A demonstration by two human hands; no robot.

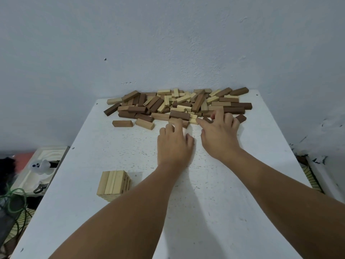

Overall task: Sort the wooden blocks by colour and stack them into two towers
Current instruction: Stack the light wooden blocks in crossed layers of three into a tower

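- pale tower stands near the table's left edge;
- left hand reaches into the mixed block pile at the far edge; grasp unclear;
- right hand likewise; fingers curled among blocks; hold unclear
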